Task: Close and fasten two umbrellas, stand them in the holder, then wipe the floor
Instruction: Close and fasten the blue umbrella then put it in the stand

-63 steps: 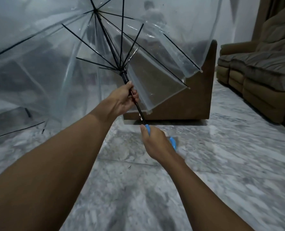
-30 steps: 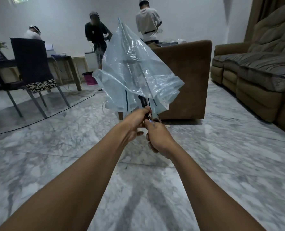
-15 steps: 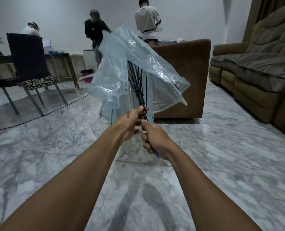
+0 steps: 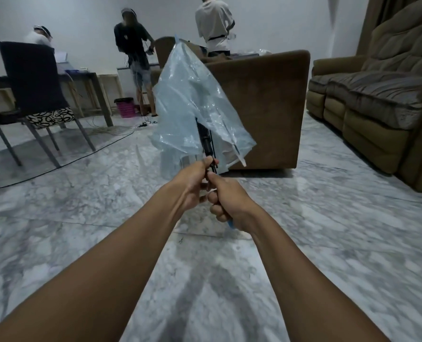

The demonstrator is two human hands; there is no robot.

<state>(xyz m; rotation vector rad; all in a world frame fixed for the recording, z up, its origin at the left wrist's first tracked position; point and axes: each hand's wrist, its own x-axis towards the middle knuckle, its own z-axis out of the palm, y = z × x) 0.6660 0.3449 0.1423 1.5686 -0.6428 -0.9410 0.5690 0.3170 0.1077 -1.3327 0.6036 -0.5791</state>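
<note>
A clear plastic umbrella (image 4: 192,99) points up and away in front of me, its canopy collapsed and hanging in loose folds around the black shaft (image 4: 206,141). My right hand (image 4: 226,203) grips the blue handle (image 4: 230,224), of which only a sliver shows below my fist. My left hand (image 4: 195,180) holds the shaft just above it, fingers curled around the black runner. No second umbrella, holder or cloth is in view.
Marble floor (image 4: 328,230) all around me. A brown armchair (image 4: 266,104) stands right behind the umbrella, a recliner sofa (image 4: 382,99) at right. At left are a black chair (image 4: 32,80), a table and a floor cable (image 4: 57,166). Three people stand or sit at the back.
The wide-open canopy has folded down as my left hand slid the runner along the shaft to my right hand. In the last half second the folds dropped closer to the shaft.
</note>
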